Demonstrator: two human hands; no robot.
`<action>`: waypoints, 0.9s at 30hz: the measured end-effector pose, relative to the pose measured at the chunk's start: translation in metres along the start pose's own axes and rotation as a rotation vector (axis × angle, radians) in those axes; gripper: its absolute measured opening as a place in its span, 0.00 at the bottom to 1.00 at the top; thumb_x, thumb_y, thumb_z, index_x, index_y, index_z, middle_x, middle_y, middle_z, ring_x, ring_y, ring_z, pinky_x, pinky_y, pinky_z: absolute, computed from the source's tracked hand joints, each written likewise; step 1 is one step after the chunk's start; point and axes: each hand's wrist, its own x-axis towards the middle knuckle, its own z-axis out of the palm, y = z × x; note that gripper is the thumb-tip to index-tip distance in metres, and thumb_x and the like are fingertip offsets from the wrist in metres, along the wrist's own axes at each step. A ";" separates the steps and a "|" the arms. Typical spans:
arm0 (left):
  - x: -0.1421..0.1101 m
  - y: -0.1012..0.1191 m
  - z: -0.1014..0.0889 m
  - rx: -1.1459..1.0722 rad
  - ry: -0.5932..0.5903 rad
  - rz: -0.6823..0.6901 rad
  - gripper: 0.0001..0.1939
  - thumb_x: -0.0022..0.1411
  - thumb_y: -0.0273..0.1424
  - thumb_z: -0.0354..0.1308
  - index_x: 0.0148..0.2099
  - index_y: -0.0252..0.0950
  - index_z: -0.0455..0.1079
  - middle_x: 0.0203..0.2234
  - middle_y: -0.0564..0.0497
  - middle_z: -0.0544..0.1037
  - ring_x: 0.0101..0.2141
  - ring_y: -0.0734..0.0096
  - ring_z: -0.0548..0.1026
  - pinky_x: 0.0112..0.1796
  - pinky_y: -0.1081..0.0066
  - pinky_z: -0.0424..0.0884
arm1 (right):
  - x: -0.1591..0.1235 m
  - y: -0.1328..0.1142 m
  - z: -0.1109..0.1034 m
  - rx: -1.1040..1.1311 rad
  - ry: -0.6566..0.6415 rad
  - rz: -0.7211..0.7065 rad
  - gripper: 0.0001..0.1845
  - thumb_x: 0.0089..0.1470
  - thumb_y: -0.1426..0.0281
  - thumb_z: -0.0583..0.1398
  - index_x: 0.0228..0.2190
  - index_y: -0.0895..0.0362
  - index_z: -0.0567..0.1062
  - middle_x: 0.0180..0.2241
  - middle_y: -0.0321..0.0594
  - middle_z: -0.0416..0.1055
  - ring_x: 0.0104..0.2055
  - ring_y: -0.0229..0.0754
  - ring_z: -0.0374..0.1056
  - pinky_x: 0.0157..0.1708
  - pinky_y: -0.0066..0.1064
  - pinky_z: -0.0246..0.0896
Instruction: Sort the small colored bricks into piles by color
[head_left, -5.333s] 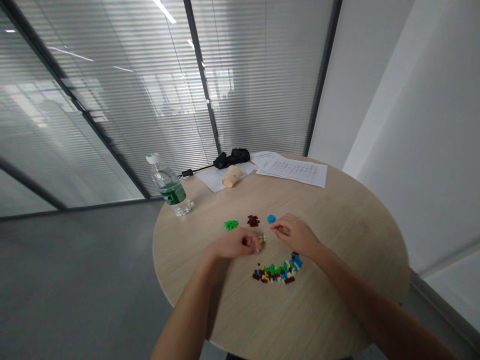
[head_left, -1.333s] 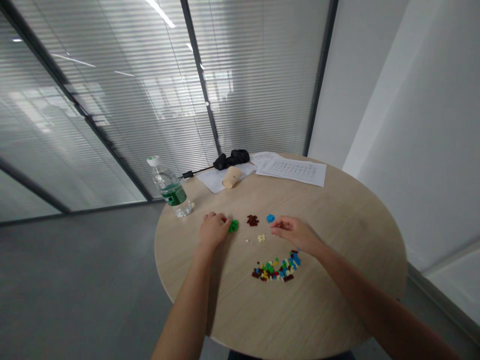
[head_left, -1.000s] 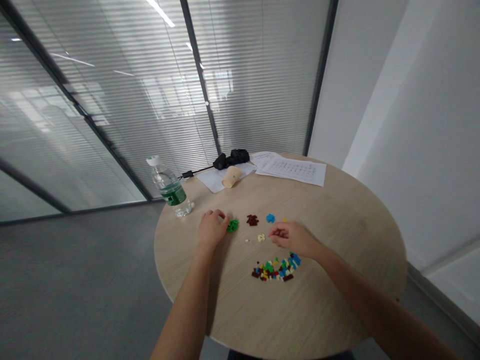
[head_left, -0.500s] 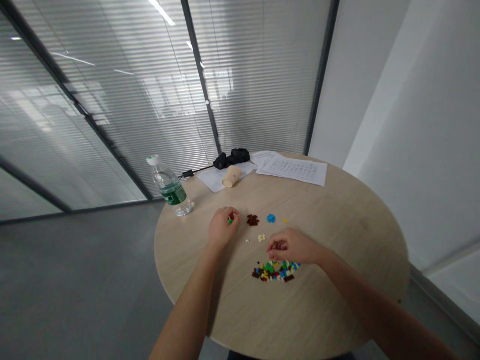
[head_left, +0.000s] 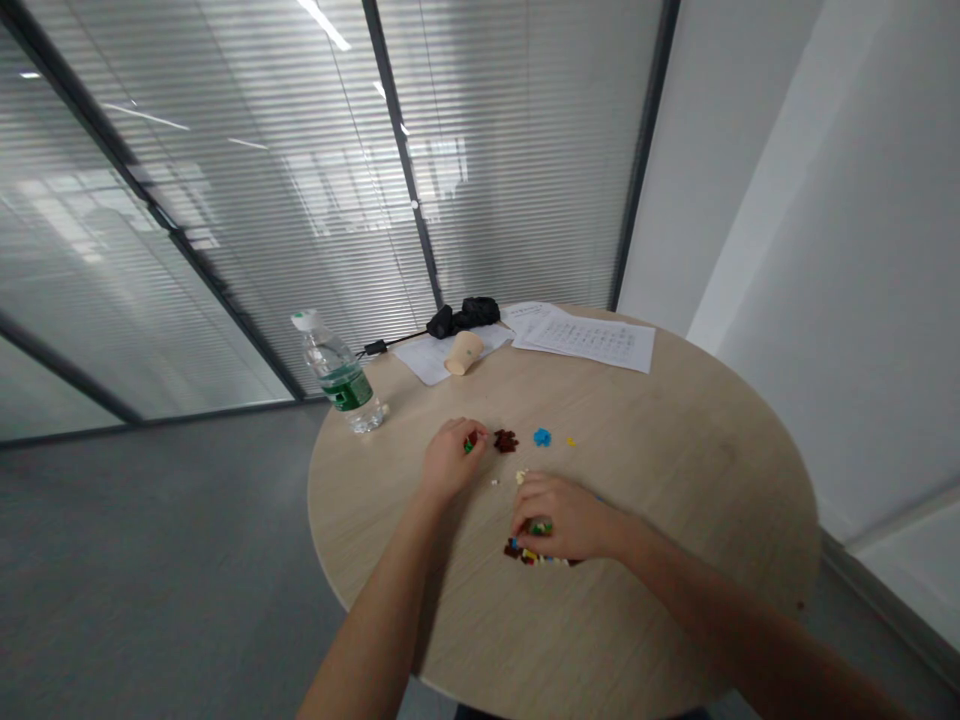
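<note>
My left hand (head_left: 448, 462) rests on the round wooden table (head_left: 675, 480) with its fingers curled over the small pile of green bricks (head_left: 469, 443); a red bit shows at its fingertips. My right hand (head_left: 559, 515) lies over the mixed heap of coloured bricks (head_left: 529, 553), its fingers bent down among them and covering most of the heap. Between and beyond the hands lie a dark brown pile (head_left: 505, 440), a blue pile (head_left: 541, 437), a single yellow brick (head_left: 571, 441) and a few cream bricks (head_left: 519, 474).
A water bottle (head_left: 334, 373) stands at the table's left edge. A tipped paper cup (head_left: 464, 352), a black bundle with a cable (head_left: 463, 315) and printed sheets (head_left: 592, 340) lie at the far side. Glass walls with blinds stand behind.
My right hand has come back from near the blue pile and dropped onto the mixed heap. My left hand has slid right over the green pile. A yellow brick now lies by the blue pile.
</note>
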 end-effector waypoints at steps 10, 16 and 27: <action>0.000 0.003 0.002 -0.030 -0.017 0.090 0.08 0.61 0.29 0.52 0.34 0.35 0.72 0.30 0.49 0.76 0.36 0.66 0.71 0.38 0.67 0.66 | -0.003 0.003 -0.004 -0.029 -0.007 0.019 0.03 0.49 0.72 0.63 0.25 0.57 0.78 0.28 0.40 0.75 0.35 0.41 0.68 0.43 0.34 0.62; -0.001 0.005 0.002 -0.036 -0.023 0.081 0.07 0.61 0.27 0.53 0.35 0.36 0.73 0.31 0.49 0.77 0.37 0.66 0.72 0.39 0.67 0.67 | -0.004 0.004 -0.005 -0.001 -0.028 0.014 0.02 0.47 0.73 0.64 0.26 0.57 0.79 0.28 0.39 0.75 0.35 0.40 0.69 0.51 0.37 0.58; -0.001 0.004 0.003 -0.092 -0.022 0.108 0.07 0.61 0.28 0.53 0.35 0.35 0.73 0.31 0.49 0.77 0.35 0.67 0.72 0.38 0.68 0.67 | -0.002 -0.001 -0.005 0.084 0.061 0.049 0.02 0.45 0.76 0.63 0.24 0.57 0.76 0.29 0.39 0.73 0.36 0.40 0.67 0.41 0.32 0.62</action>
